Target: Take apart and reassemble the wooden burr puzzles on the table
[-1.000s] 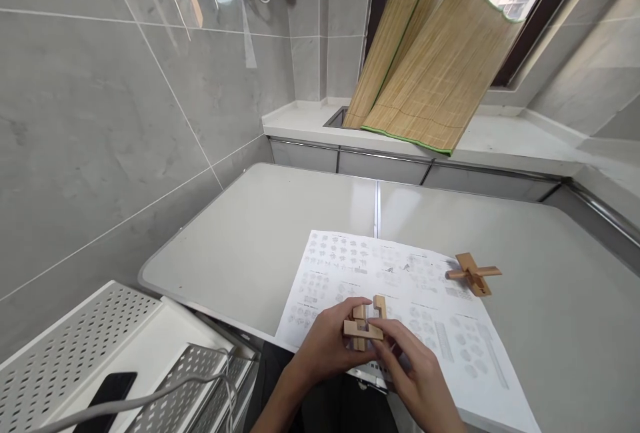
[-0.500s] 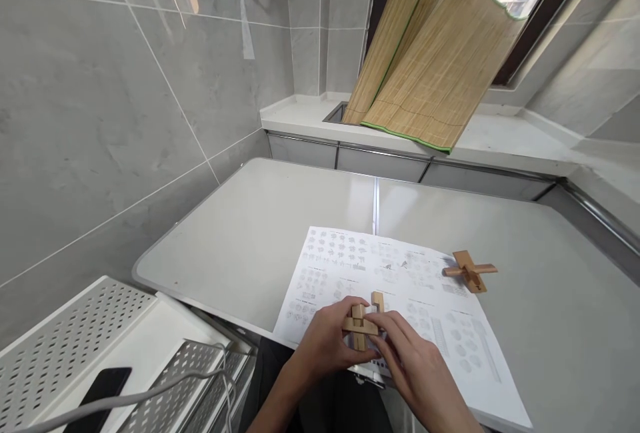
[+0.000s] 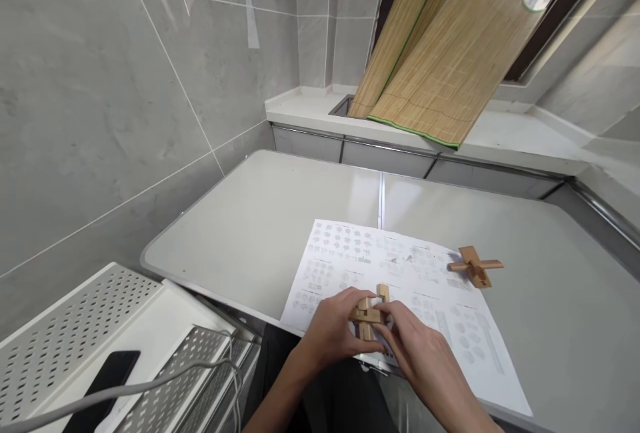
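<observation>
Light wooden interlocking puzzle pieces [image 3: 367, 315] are crossed together between my two hands, over the near edge of a printed sheet. My left hand [image 3: 336, 323] is closed round their left side, thumb below and fingers above. From the right, the fingers of my right hand [image 3: 413, 339] pinch the same pieces. One notched block [image 3: 383, 291] stands up at the back of the group; my fingers partly hide where it joins. The white sheet [image 3: 400, 273] with rows of small diagrams lies flat beneath.
A browner wooden cross-shaped puzzle [image 3: 475, 266] rests at the sheet's right edge. The pale table [image 3: 260, 219] has a seam down its middle. To the left stands a white perforated rack [image 3: 75, 326] with a black phone [image 3: 107, 379] and a grey cable [image 3: 165, 376]. A bamboo mat [image 3: 440, 53] leans by the window.
The camera view has tipped slightly down and shifted left. My right fingers have moved slightly on the wooden pieces; both hands keep their hold.
</observation>
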`<state>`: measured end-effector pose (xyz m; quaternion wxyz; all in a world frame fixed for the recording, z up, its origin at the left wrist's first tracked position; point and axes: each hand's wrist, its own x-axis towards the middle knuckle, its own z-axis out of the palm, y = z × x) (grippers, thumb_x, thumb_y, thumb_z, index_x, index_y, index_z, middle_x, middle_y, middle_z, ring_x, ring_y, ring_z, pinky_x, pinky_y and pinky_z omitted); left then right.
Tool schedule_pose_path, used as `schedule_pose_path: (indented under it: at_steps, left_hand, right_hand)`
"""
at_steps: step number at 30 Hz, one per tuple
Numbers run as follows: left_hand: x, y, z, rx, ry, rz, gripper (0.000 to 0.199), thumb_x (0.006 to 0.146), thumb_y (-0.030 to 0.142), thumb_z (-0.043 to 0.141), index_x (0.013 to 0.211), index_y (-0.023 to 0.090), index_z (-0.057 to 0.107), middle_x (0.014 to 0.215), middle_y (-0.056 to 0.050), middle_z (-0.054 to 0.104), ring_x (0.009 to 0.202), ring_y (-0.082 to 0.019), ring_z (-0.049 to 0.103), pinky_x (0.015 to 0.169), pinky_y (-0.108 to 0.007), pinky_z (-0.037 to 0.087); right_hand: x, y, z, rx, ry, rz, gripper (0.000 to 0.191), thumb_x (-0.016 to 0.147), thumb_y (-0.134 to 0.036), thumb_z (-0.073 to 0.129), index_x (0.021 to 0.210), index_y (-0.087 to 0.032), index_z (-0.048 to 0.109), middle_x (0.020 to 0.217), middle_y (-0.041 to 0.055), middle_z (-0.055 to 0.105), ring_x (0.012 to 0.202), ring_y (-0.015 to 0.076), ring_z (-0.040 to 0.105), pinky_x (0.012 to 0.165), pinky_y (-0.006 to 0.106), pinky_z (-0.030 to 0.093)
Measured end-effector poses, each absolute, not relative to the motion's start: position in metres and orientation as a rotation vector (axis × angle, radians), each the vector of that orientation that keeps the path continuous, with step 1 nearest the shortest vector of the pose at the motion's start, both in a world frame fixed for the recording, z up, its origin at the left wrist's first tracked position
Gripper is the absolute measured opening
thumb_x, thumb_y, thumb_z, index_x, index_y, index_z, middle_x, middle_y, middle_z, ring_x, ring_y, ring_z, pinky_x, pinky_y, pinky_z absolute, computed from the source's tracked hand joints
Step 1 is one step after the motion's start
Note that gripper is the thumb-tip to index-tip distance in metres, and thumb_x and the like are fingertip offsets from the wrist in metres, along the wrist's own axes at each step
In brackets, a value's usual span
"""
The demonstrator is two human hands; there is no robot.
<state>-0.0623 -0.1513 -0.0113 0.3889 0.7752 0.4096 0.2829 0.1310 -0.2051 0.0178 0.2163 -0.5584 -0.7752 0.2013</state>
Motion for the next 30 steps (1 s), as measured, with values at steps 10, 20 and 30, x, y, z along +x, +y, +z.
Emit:
schedule_pose_path:
  at_steps: [10, 20, 30]
  left_hand:
    - [-0.065, -0.157, -0.012, 1.95, 1.01, 0.795, 0.089, 0.065, 0.056, 0.092, 0.14, 0.025, 0.054, 0.124, -0.007, 0.073, 0.106, -0.027, 0.07, 0.091, -0.035, 0.054]
    - [-0.066, -0.155, 0.001, 1.838, 1.014, 0.744, 0.073, 0.071, 0.054, 0.089, 0.132, 0.024, 0.064, 0.108, -0.004, 0.073, 0.077, -0.016, 0.061, 0.072, -0.027, 0.052]
    - [-0.063, -0.154, 0.005, 1.773, 1.091, 0.768, 0.064, 0.075, 0.053, 0.085, 0.129, 0.023, 0.066, 0.104, -0.003, 0.074, 0.074, -0.015, 0.06, 0.066, -0.025, 0.051]
  right_hand:
    - [0.136, -0.203, 0.016, -1.596, -1.993, 0.625, 0.024, 0.109, -0.043, 0.039, 0.121, -0.03, 0.056, 0.101, 0.0035, 0.071, 0.066, 0.0187, 0.068, 0.057, 0.029, 0.052]
    - [0.145, -0.196, 0.004, -1.628, -1.785, 0.857, 0.033, 0.106, -0.051, 0.044, 0.122, -0.028, 0.06, 0.099, 0.0046, 0.073, 0.073, 0.0201, 0.069, 0.064, 0.03, 0.056]
    - [0.143, -0.195, 0.0, -1.61, -1.765, 0.765, 0.04, 0.103, -0.054, 0.049, 0.131, -0.027, 0.057, 0.105, 0.0066, 0.068, 0.072, 0.019, 0.068, 0.061, 0.03, 0.057]
